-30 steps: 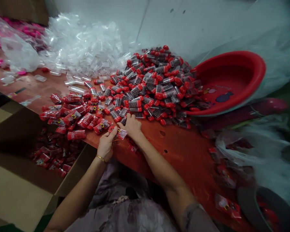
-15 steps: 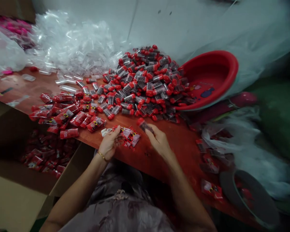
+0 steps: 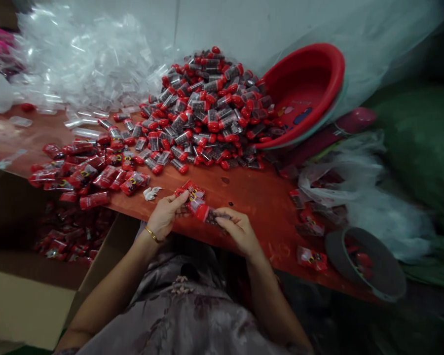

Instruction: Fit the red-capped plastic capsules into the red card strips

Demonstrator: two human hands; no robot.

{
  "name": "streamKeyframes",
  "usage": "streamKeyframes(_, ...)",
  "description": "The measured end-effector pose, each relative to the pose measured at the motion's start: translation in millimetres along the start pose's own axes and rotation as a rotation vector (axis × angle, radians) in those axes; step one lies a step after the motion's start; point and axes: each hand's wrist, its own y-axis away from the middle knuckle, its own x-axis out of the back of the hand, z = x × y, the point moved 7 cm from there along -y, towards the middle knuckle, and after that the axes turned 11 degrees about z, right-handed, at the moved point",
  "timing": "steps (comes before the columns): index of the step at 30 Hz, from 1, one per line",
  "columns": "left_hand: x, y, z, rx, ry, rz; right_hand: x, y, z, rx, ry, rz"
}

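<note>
Between the thumb and fingers of my left hand (image 3: 165, 217) is a red printed plastic wrapper (image 3: 193, 192). My right hand (image 3: 240, 229) pinches a small clear tube (image 3: 211, 217) with a red cap and dark contents. Its red capped end meets the wrapper's near edge; whether it is inside the opening I cannot tell. A crumpled white scrap (image 3: 151, 193) lies just left of the wrapper. Beyond both hands rises a heap of similar red-capped tubes (image 3: 203, 113). To the left, filled red packs (image 3: 105, 176) lie in a loose pile along the table edge.
A red basin (image 3: 335, 64) leans behind the heap. Clear plastic tubes (image 3: 89, 54) are piled at back left. Below the table's left edge stands a cardboard box (image 3: 25, 305) with red packs inside. A grey bowl (image 3: 390, 268) and a clear bag (image 3: 385, 197) sit at right.
My right hand has brought the tube left and down, its red end now against the wrapper. My left hand has taken hold of the wrapper. The view has shifted slightly.
</note>
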Motion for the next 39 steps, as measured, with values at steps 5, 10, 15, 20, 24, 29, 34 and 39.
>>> streamKeyframes(5,-1.4,0,-1,0.011,-0.078,-0.053,-3,3,8,-0.005,-0.037,-0.01)
streamKeyframes(10,-11.7,6,0,-0.084,-0.066,-0.078,-6,5,15,-0.019,-0.096,0.003)
streamKeyframes(15,-19.1,11,-10,-0.178,0.013,-0.026,-12,10,26,0.045,-0.085,0.13)
streamKeyframes(20,-24.0,13,-17,-0.172,0.111,-0.005,-19,14,26,0.111,-0.027,0.203)
streamKeyframes(24,-24.2,11,-21,-0.111,0.121,0.031,-38,15,25,0.095,-0.075,0.047)
streamKeyframes(29,-29.1,11,-16,-0.094,0.148,-0.024,-44,15,21,0.075,-0.123,0.135)
streamKeyframes(34,-22.4,9,-11,-0.143,0.172,0.04,-38,15,2,0.245,0.106,0.218)
streamKeyframes(39,-20.6,3,-14,-0.119,0.13,0.018,-50,5,19,0.066,-0.091,0.133)
